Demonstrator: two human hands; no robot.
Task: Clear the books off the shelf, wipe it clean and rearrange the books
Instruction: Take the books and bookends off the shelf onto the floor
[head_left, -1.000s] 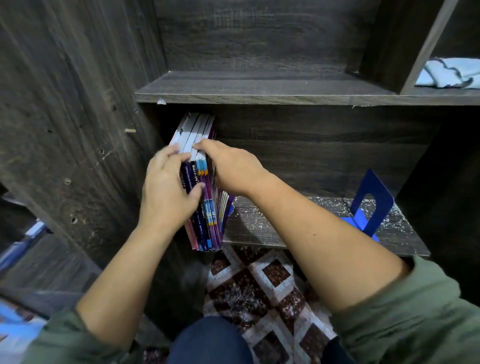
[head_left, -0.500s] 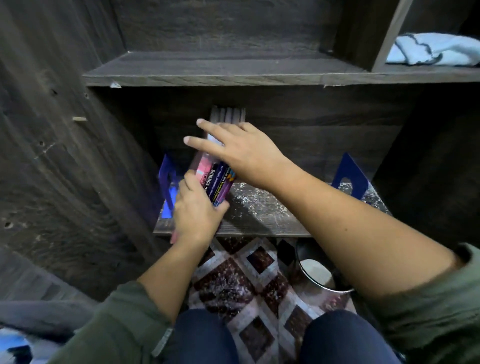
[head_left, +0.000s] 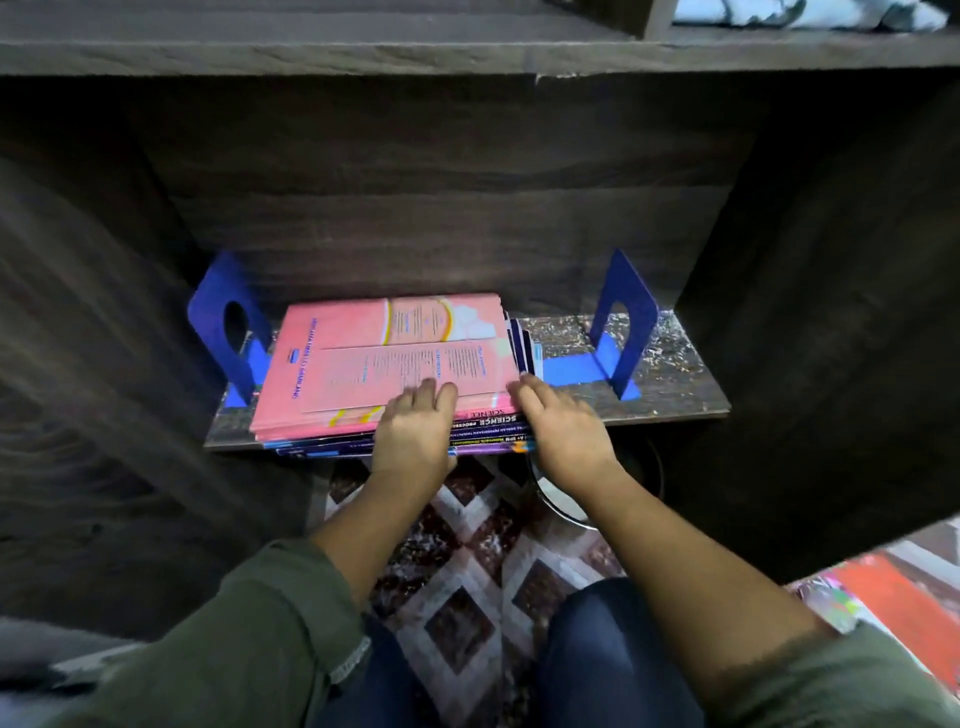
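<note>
A stack of books (head_left: 384, 358) lies flat on the dusty lower shelf (head_left: 670, 395), a pink cover on top and the spines facing me. The stack's front edge juts slightly past the shelf. My left hand (head_left: 413, 436) grips the front edge near the middle, fingers over the pink cover. My right hand (head_left: 563, 431) holds the front right corner, fingers on top. Both thumbs are hidden under the stack.
Blue metal bookends stand at either side, the left bookend (head_left: 218, 317) and the right bookend (head_left: 626, 306). A light cloth (head_left: 779, 13) lies on the upper shelf. Below the shelf sit a metal bin (head_left: 566, 506) and patterned carpet (head_left: 467, 597). More books (head_left: 893, 603) lie on the floor at right.
The books stood upright at the shelf's left end; both hands tipped them over. They now lie flat between the bookends with my hands at the front edge.
</note>
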